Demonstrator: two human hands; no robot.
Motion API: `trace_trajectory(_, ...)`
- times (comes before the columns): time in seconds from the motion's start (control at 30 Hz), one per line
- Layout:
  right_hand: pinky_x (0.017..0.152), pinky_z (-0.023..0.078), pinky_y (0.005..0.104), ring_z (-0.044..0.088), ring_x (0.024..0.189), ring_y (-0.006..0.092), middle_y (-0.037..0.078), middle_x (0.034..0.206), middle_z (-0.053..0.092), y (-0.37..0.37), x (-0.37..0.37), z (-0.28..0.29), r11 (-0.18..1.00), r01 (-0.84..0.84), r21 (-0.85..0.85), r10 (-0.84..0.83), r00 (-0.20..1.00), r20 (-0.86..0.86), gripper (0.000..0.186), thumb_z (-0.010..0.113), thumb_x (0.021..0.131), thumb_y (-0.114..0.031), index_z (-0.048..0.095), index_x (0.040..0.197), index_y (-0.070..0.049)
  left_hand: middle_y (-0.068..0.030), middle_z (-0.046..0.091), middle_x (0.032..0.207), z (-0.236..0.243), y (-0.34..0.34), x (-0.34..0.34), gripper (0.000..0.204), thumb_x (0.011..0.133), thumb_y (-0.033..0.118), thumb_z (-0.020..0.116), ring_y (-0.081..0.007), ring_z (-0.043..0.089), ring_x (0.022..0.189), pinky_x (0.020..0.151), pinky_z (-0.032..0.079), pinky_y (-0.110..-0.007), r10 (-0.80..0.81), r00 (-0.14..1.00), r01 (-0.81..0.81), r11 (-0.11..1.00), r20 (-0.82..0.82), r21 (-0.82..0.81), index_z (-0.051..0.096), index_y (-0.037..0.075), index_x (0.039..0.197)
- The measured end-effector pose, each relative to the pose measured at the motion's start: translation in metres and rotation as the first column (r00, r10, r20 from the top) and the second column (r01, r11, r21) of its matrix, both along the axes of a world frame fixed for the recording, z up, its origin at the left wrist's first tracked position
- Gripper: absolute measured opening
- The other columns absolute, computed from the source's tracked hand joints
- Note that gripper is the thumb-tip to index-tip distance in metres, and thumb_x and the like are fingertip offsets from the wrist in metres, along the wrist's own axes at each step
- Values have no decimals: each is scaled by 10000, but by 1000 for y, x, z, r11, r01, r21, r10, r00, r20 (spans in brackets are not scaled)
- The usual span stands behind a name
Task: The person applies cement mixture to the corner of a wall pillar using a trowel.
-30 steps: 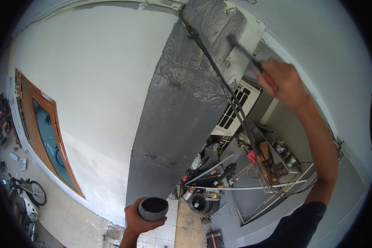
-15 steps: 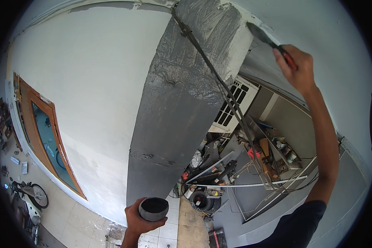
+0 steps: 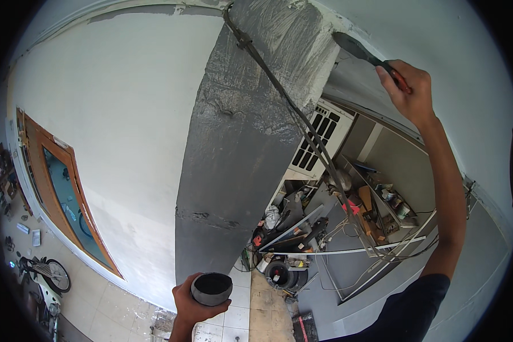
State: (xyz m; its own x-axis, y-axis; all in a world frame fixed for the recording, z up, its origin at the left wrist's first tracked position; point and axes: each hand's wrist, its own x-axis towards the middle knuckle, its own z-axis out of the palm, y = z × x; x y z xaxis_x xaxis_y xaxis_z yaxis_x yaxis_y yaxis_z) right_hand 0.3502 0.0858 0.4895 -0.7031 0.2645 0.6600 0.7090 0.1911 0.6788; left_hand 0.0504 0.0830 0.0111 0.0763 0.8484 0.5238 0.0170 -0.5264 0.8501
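Small round bowl (image 3: pixel 211 288) of dark grey paste held upright low down; red-handled trowel (image 3: pixel 366 52), blade grey-coated, raised against grey column top.

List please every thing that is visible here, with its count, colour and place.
pillar: one, grey, centre, wet-looking coat
cable: one, dark, running down the pillar
brush: one, dark with red handle, at pillar's top right
bowl: one, dark, bottom centre
door: one, brown frame, left
bicycle wheel: one, black, lower left
clutter: many items, mixed, below on floor
left hand: holds the bowl
right hand: holds the brush, raised
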Motion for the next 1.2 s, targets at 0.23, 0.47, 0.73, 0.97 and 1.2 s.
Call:
trace_trajectory(0.23,442,422,362,525,467,231,83,574,520,-10,-15,-69,907,-49,-418,127,979,161,117,735,844,-80,668,804,7,-118,757,896,-3,1,0,725,482,332,956,-226,755,832,779,609,-350,13,1000,-13,1000,-15,9,657,-7,1049)
trace_trajectory(0.47,450,345,303,445,474,169,76,589,491,3,11,0,992,-49,-112,48,999,-14,134,751,851,-105,665,826,-5,-119,757,897,-6,1,5,738,485,340,956,-224,755,829,779,609,-352,2,999,-1,1000,-45,20,651,-12,1057)
trace_trajectory(0.73,436,385,325,483,443,176,76,587,532,-14,-5,-72,909,-54,-414,110,987,114,153,744,855,-113,666,794,4,-118,758,904,-2,-2,1,738,486,338,955,-217,755,835,783,609,-351,15,999,-15,1000,-32,-13,650,-13,1059)
trace_trajectory(0.97,450,392,340,498,458,197,82,589,535,-3,27,-20,1000,-3,-26,1,996,-86,147,746,854,-113,669,794,-3,-112,760,905,2,-2,3,728,489,335,954,-216,756,832,778,610,-345,-2,1000,2,1000,-22,9,652,-10,1054)
trace_trajectory(1.2,470,415,383,518,495,263,99,593,515,-1,3,-76,918,50,-393,23,983,180,242,724,841,-106,561,688,-12,-116,760,904,-4,-5,0,728,489,336,954,-220,756,835,779,610,-348,19,999,-19,1000,-43,-4,651,-15,1050)
